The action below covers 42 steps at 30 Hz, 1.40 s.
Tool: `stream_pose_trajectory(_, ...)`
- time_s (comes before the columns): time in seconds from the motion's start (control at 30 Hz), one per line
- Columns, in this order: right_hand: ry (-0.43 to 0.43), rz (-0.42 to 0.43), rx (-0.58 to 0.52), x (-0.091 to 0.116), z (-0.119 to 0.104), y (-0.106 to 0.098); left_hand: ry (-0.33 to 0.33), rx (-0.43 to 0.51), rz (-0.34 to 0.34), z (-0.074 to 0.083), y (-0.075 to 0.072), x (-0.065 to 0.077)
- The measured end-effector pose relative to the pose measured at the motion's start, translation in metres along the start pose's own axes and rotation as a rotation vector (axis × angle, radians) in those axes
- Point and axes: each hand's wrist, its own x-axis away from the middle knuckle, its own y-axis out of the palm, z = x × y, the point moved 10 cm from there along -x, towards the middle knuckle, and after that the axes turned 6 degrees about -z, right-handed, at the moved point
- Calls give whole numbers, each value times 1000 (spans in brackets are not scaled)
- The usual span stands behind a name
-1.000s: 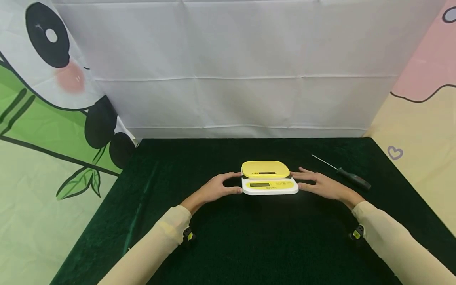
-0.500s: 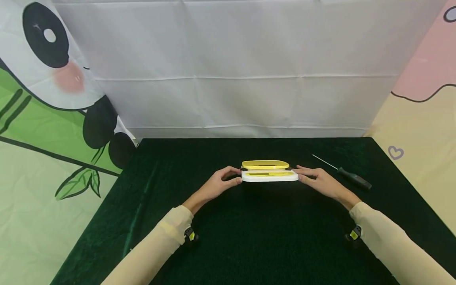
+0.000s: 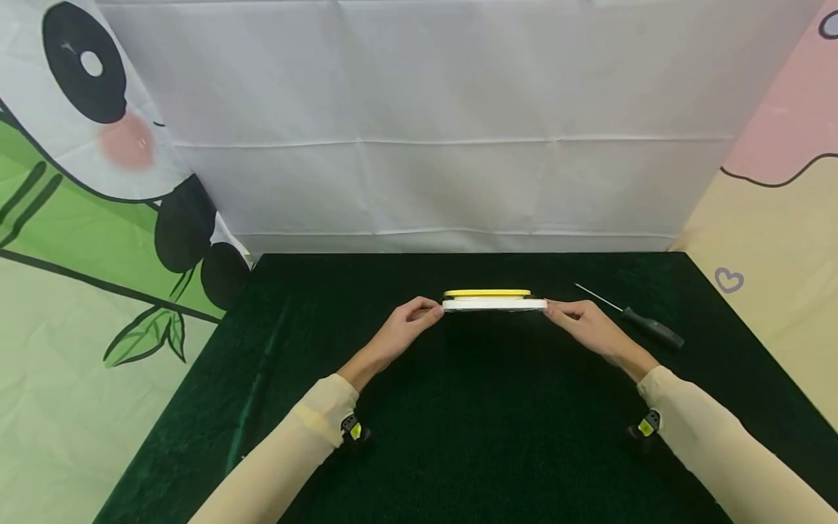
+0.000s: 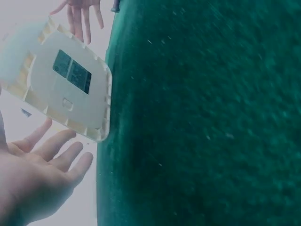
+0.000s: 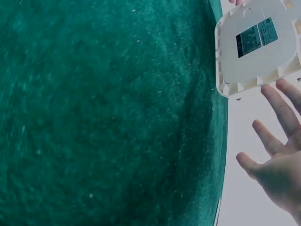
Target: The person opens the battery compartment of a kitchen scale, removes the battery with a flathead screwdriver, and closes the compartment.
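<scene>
A kitchen scale (image 3: 494,305) with a white base and a yellow weighing plate (image 3: 487,293) is held up between both hands, seen nearly edge-on. My left hand (image 3: 401,325) grips its left edge between thumb and fingers. At the opposite edge, my right hand (image 3: 594,327) holds it the same way. The display and buttons are out of sight in the head view. Both wrist views show the white underside; a dark label (image 4: 73,72) sits on it in the left one, and a matching label (image 5: 256,37) appears in the right one.
On the right side of the dark green cloth-covered table (image 3: 491,437) lies a screwdriver (image 3: 648,326) with a black handle, its shaft pointing to the back left. A white cloth backdrop (image 3: 452,131) rises behind the table, with printed cartoon cloths at either side.
Both hands have raised the scale's front edge, tilting it from showing its top and display to edge-on. The screwdriver has stayed in place.
</scene>
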Motion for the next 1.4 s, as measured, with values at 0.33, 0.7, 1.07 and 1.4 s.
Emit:
stream_pose_trajectory(0.33,-88,4,-63,0,-12,-4,-21,22,30,15,-2,4)
stream_pose_trajectory(0.7,-76,131,-76,-3,-10,-7,28,16,31,20,-2,0)
stream_pose_trajectory(1.07,-78,184,-74,-6,-14,-10,96,-106,139,20,-7,-1)
stream_pose_trajectory(1.4,-77,189,-95,-8,-15,-7,122,-160,200,27,-7,1)
